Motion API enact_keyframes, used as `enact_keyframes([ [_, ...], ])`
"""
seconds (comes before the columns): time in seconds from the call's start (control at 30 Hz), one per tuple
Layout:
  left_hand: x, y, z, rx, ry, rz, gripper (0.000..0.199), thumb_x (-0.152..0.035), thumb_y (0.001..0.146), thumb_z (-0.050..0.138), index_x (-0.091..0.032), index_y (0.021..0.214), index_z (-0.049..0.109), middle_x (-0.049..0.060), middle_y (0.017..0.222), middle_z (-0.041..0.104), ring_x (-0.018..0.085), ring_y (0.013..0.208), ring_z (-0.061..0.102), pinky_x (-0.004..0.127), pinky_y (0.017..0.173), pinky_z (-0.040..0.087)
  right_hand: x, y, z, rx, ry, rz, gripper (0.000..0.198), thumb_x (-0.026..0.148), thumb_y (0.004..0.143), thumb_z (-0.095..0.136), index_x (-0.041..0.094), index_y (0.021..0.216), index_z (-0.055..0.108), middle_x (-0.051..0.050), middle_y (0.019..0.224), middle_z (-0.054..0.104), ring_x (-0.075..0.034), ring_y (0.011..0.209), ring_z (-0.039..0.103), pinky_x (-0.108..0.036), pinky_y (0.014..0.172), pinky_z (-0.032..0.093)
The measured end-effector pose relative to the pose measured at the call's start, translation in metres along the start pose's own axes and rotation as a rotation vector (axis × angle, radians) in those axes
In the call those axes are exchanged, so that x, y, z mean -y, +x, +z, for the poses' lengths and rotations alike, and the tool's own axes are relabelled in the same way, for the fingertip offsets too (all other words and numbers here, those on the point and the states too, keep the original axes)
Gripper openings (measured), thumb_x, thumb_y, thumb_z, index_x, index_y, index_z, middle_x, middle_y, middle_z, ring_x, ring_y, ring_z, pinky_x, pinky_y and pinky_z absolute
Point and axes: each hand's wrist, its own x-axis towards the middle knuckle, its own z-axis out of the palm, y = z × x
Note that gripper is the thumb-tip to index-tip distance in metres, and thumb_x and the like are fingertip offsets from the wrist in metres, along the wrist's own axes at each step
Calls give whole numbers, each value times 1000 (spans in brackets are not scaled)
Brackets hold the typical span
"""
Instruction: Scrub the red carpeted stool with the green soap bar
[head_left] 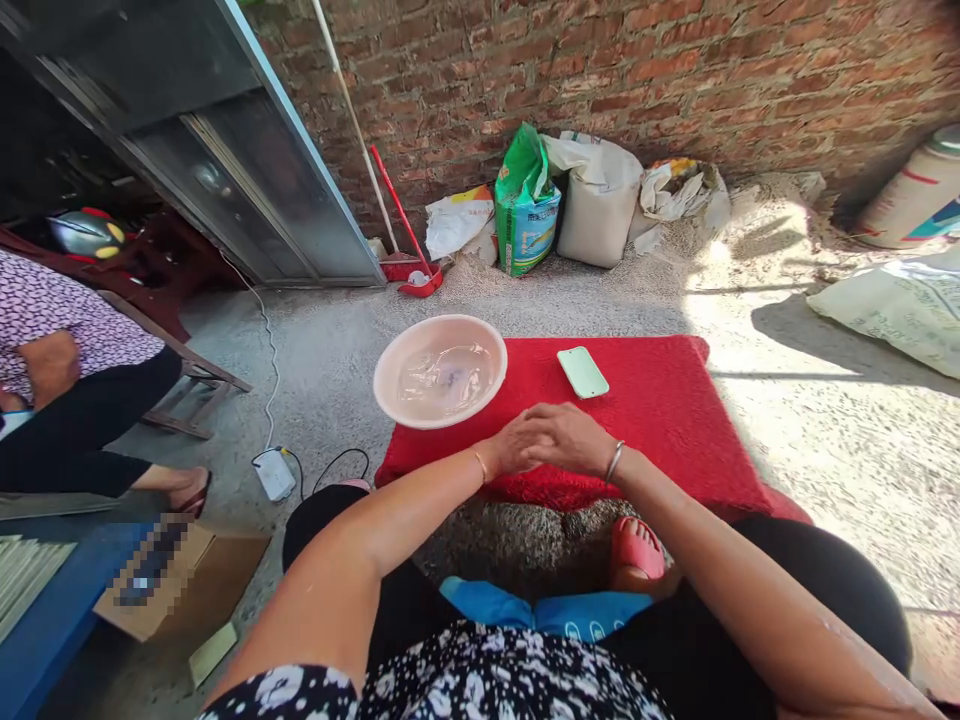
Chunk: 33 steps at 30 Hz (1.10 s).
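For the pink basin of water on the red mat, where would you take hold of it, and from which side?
Grip the pink basin by its flared rim, one hand on each side, coming in from the near edge where both hands rest clasped on the red mat. It sits upright holding water, so a level two-sided lift probably avoids spilling.

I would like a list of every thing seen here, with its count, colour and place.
basin: 1, pink, water inside, on mat's left corner
phone: 1, pale green, on mat, right of basin
mat: 1, red, on the ground
sacks: several, green and white, by brick wall
dustpan: 1, red, by wall
charger: 1, white, on ground left of mat
box: 1, brown, lower left
other person: 1, seated, far left
left hand: clasped with right, above mat's near edge
right hand: over left hand
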Motion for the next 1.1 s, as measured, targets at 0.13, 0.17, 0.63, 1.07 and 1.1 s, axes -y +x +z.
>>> enact_keyframes([
  [0.13, 44, -40, -22, 141, 217, 325, 40, -36, 87, 53, -21, 124, 60, 10, 138, 49, 24, 134, 34, 41, 111, 26, -54, -8, -20, -286, -119, 630, 29, 36, 92, 56, 17, 113, 63, -13, 109, 52, -25, 99, 52, -33, 85, 43],
  [0.17, 55, -47, -26, 154, 292, 358, 42, -36, 89, 50, -21, 128, 56, 11, 142, 44, 25, 137, 30, 43, 112, 25, -63, -6, -20, -307, -163, 755, 35, 41, 92, 56, 17, 116, 62, -14, 110, 50, -27, 101, 51, -35, 84, 42],
  [0.63, 82, -57, -27, 146, 437, 272, 52, -48, 91, 43, -26, 138, 45, 10, 149, 33, 24, 140, 23, 42, 114, 20, -54, 49, 20, -126, -205, 818, 42, 45, 90, 56, 23, 125, 54, -15, 106, 51, -30, 98, 53, -35, 80, 42],
  [1.07, 83, -58, -22, 94, 440, 317, 52, -49, 90, 45, -22, 133, 51, 12, 146, 37, 24, 139, 26, 39, 113, 23, -122, -21, -5, -86, -281, 1079, 50, 54, 91, 52, 24, 131, 54, -23, 107, 50, -36, 100, 55, -42, 75, 41],
  [1.1, 84, -58, -21, 93, 441, 319, 52, -49, 90, 45, -22, 133, 51, 11, 147, 37, 24, 139, 25, 39, 113, 24, -123, -21, -7, -96, -281, 1112, 52, 55, 90, 53, 24, 131, 55, -23, 107, 50, -36, 99, 55, -42, 74, 41],
])
